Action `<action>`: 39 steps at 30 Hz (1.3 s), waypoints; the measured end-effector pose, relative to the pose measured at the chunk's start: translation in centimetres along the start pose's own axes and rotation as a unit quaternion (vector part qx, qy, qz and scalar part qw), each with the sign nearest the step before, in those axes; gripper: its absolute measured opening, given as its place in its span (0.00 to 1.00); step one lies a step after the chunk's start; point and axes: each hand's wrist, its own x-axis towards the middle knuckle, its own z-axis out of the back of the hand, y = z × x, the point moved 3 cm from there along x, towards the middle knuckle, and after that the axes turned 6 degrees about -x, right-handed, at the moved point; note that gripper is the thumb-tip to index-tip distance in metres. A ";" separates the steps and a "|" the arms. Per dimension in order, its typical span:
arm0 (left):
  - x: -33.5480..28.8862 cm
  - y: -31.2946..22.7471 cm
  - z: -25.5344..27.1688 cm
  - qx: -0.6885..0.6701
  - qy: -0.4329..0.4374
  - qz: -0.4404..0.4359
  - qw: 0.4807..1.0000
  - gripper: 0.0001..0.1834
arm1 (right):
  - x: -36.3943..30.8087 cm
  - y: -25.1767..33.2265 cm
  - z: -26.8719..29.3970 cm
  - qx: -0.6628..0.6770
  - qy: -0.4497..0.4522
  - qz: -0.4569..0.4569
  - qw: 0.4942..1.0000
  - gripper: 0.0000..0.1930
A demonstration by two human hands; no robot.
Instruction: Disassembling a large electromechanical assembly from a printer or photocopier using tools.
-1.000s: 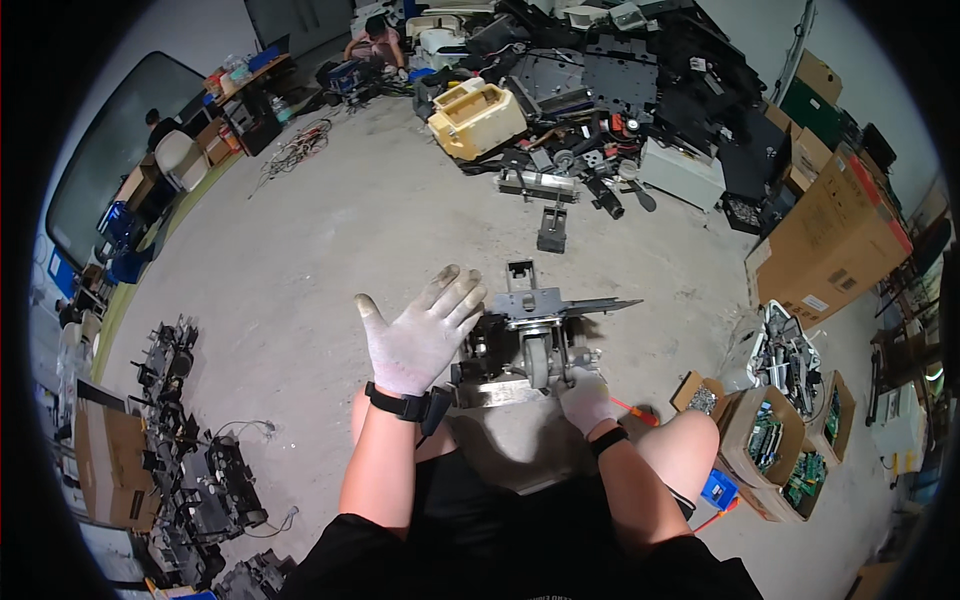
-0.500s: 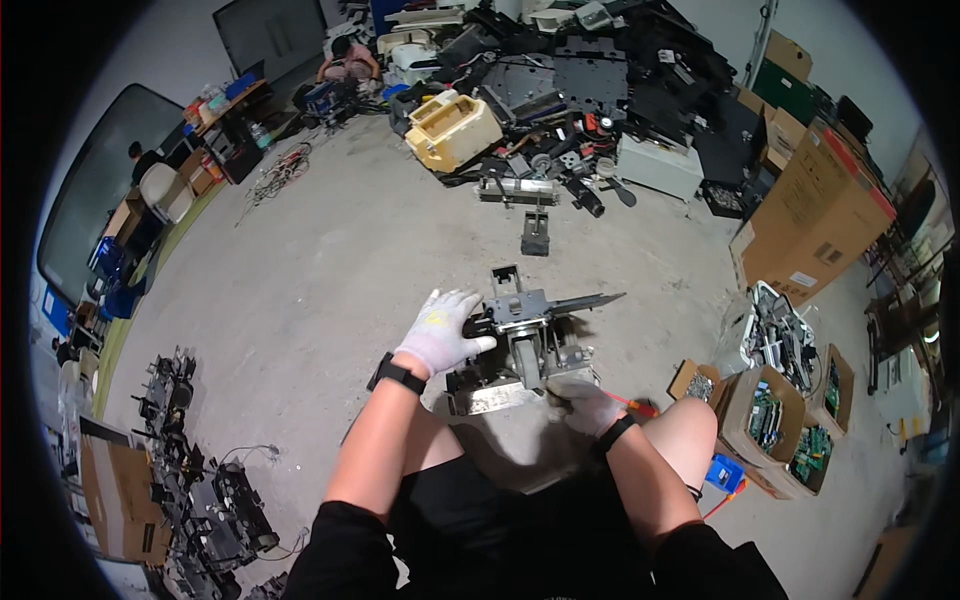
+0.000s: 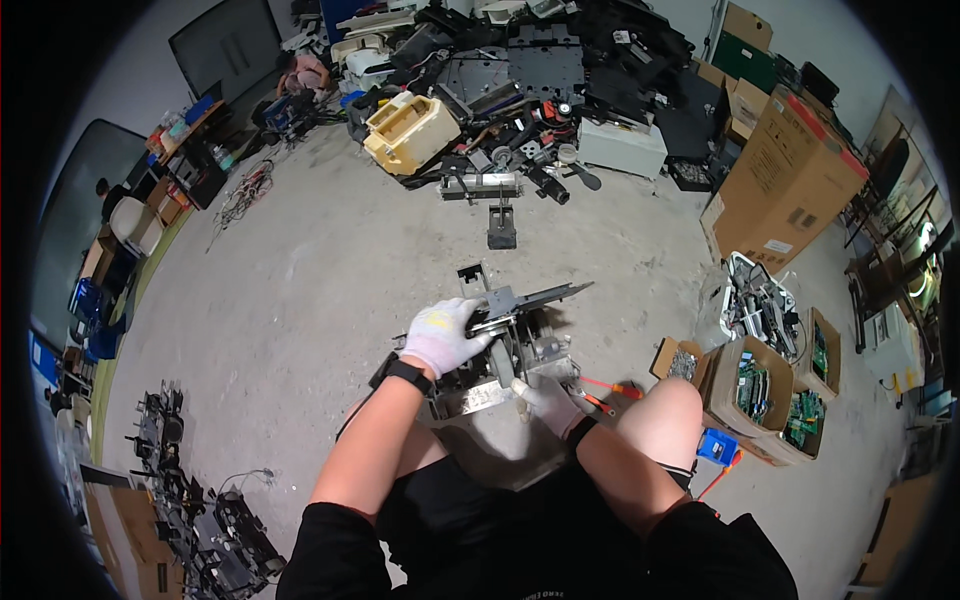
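A dark metal mechanism (image 3: 490, 398) with a grey wheel in its middle stands on the floor in front of my knees. My left hand (image 3: 443, 337), in a white glove, is closed over the left side of its upper plate (image 3: 540, 297), which sits tilted. My right hand (image 3: 548, 403), also gloved, is at the mechanism's near right side. Its thumb and fingers are bent together by the base of the wheel; whatever lies between them is too small to make out. Just right of this hand lie red-handled tools (image 3: 627, 391).
Cartons of green circuit boards (image 3: 748, 400) and a blue tray (image 3: 717, 446) stand to the right. A tall cardboard box (image 3: 785, 185) is beyond them. Dismantled black parts (image 3: 215, 520) lie at the left. A scrap heap (image 3: 540, 70) fills the back, where another person (image 3: 303, 75) crouches.
My right hand has come up and left to the wheel's base, uncovering more of the red-handled tools. The mechanism's upper plate has tilted under my left hand. The whole view has shifted a little.
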 end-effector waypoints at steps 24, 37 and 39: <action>2.6 -1.9 -2.6 0.075 0.075 0.035 0.994 0.22 | -1.7 5.5 -0.5 -0.510 -0.228 0.003 0.830 0.12; 2.8 -1.4 -2.5 0.049 0.056 0.018 0.997 0.21 | 0.0 -0.5 0.8 0.405 0.263 -0.094 0.870 0.17; 2.6 -1.5 -2.7 0.056 0.061 0.020 0.996 0.21 | -0.1 -1.2 0.7 0.405 0.239 -0.095 0.877 0.17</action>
